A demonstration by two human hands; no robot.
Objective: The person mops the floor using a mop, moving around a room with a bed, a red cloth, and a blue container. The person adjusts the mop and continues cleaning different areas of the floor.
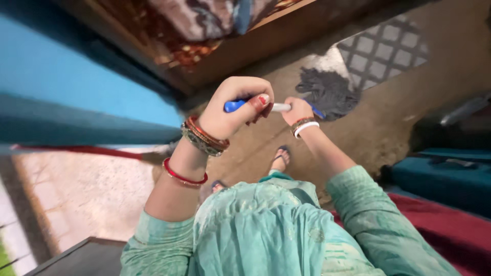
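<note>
I am standing and looking down at a mop. My left hand (236, 106) is closed around the blue top end of the mop handle (280, 107), with bangles on the wrist. My right hand (296, 110) grips the white part of the same handle a little lower down. The grey stringy mop head (327, 91) rests on the brown floor (378, 128) ahead of my feet, which wear sandals (280, 156). My green clothing fills the lower part of the view.
A wooden bed frame (245, 46) with patterned bedding lies ahead. A blue wall (76, 87) is on the left. A diamond-patterned mat (388, 43) lies beyond the mop head. A teal case (445, 179) and a dark red cloth (450, 235) are on the right.
</note>
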